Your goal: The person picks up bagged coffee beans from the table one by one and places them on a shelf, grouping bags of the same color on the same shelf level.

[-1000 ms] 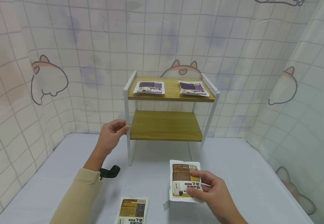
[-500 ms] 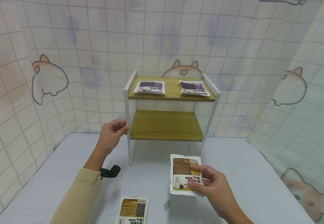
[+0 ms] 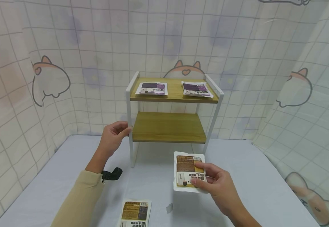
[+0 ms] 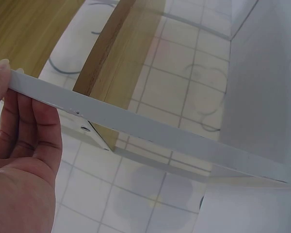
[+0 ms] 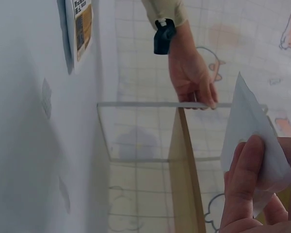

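1. Okay so the right hand [image 3: 219, 187] has a brown-and-white pouch [image 3: 187, 170] pinched by its edge, thumb over the printed side. The pouch is up off the white tabletop [image 3: 232, 157], in front of the rack [image 3: 168, 127] and not touching it.
2. Left hand [image 3: 114, 137] is clamped on the rack's white front post [image 3: 130, 151], on the person's left, right by the lower shelf's edge. The two hands are well apart from each other.
3. There's a second brown pouch [image 3: 134, 214] lying flat on the tabletop nearer the person, partly cut off from the head camera's view.
4. Up on the top shelf [image 3: 174, 83] I can see purple-and-white pouches lying down in two spots, left [image 3: 152, 89] and right [image 3: 197, 89], with bare wood between them.
5. Beige sleeve [image 3: 79, 195] on the left arm, black gadget [image 3: 111, 174] at that wrist. Cartoon-corgi grid curtain [image 3: 181, 37] behind it all, lol.
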A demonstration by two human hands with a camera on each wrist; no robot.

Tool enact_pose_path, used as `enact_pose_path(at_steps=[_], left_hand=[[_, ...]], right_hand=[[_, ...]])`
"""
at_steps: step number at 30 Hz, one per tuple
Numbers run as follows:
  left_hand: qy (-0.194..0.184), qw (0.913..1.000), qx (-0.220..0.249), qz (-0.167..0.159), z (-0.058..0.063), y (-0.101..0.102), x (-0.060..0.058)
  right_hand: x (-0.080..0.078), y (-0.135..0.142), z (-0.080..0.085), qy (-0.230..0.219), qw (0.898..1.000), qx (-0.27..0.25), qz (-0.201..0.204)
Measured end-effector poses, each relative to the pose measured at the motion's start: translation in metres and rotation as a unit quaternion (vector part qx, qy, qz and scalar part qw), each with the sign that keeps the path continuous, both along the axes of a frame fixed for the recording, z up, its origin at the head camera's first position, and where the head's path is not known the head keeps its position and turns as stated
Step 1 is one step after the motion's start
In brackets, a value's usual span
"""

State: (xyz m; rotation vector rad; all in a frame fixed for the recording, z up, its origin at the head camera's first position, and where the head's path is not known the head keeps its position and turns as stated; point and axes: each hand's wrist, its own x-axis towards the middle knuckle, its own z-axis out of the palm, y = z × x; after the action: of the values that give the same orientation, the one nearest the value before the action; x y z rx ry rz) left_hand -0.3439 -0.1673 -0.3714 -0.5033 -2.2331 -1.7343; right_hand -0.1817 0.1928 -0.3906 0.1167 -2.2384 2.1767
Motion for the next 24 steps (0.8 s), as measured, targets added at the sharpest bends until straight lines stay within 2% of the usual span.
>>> enact_pose_path(at_steps=[18,24], left_hand=[[0.004,0.9999,0.005,-0.008,-0.001,0.000,-0.001],[0.008,0.9999,0.009,-0.011,0.000,0.000,-0.001]], right_hand=[[-0.010,-0.001,0.009,-0.003,1.000,0.015,-0.019],[-0.013,-0.001,0.011,0.003,1.000,0.011,-0.013]])
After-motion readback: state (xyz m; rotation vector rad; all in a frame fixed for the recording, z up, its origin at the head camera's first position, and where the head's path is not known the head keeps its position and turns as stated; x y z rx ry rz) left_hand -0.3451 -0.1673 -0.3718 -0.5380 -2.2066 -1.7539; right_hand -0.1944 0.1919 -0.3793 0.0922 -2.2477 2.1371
